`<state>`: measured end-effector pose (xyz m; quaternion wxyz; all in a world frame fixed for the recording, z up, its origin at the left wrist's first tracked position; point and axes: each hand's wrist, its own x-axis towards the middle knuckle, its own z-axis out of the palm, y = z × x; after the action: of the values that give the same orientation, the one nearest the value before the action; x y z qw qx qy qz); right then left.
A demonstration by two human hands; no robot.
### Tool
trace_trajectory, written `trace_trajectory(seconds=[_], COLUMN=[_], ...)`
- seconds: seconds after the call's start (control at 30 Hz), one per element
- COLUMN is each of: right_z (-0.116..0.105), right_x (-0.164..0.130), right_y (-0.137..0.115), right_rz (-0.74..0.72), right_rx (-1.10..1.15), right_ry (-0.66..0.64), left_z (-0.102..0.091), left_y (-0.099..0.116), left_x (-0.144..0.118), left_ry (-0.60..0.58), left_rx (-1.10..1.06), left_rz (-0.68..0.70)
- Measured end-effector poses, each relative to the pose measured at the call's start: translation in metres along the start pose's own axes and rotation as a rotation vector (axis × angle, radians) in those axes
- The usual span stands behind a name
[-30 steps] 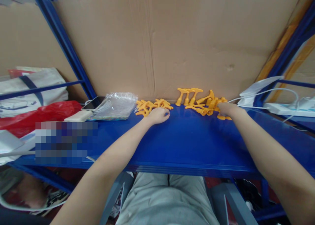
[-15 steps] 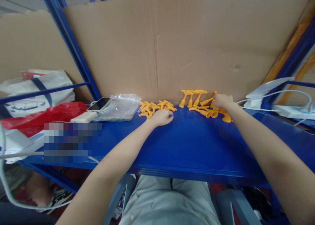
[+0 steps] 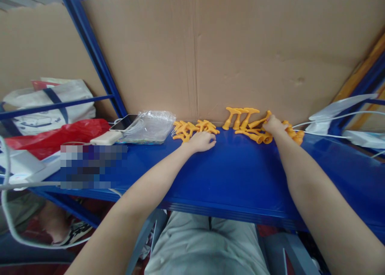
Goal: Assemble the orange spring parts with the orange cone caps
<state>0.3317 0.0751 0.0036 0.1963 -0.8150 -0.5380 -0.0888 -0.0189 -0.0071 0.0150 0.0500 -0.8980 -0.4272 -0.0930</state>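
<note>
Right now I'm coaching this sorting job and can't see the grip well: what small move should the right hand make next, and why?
Probably close the right hand on one orange piece and lift it clear. Its fingers rest among the right-hand cluster of orange T-shaped pieces, some upright against the cardboard, others lying loose. Whether it already grips one cannot be told. The left hand lies at the smaller orange pile.

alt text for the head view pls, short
Two bare arms reach across a blue metal shelf: the left hand rests by a pile of small orange plastic pieces, the right hand among orange T-shaped plastic pegs, against a brown cardboard backing.
</note>
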Motion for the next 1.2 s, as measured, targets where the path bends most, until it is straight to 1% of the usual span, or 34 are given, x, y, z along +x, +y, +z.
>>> trace_trajectory(seconds=[0.03,0.1,0.2,0.3,0.47,0.67,0.87,0.97,1.07,1.2], right_z=[-0.003,-0.009,-0.016,-0.020,-0.022,-0.021,-0.025,-0.032,-0.042,-0.054], right_x=[-0.004,-0.012,-0.022,-0.028,-0.030,-0.028,-0.032,-0.036,-0.040,-0.050], right_y=[-0.005,-0.014,-0.021,-0.024,-0.029,-0.034,-0.042,-0.049,-0.059,-0.073], right_rz=[0.079,0.146,0.123,0.094,0.104,0.087,0.051,0.031,0.025,-0.019], right_rx=[0.004,0.001,-0.042,-0.072,-0.046,0.023,0.078,0.107,0.126,0.079], right_ry=[-0.036,-0.074,-0.093,-0.080,-0.016,0.067,0.145,0.137,0.087,0.028], left_z=[0.001,0.001,0.001,0.002,0.004,0.002,0.001,0.001,0.001,0.001], left_y=[0.000,-0.001,-0.001,-0.001,-0.003,-0.003,0.000,0.000,0.000,0.001], left_x=[0.000,0.001,0.001,0.001,0.002,0.002,0.000,0.000,0.000,0.000], left_ry=[-0.001,-0.011,-0.021,-0.012,0.002,-0.056,-0.073,-0.077,-0.082,-0.100], left_rx=[0.009,0.028,0.027,0.012,0.015,0.048,0.058,0.073,0.081,0.088], left_rz=[0.001,0.003,0.004,0.008,0.024,0.026,0.016,0.012,0.007,0.001])
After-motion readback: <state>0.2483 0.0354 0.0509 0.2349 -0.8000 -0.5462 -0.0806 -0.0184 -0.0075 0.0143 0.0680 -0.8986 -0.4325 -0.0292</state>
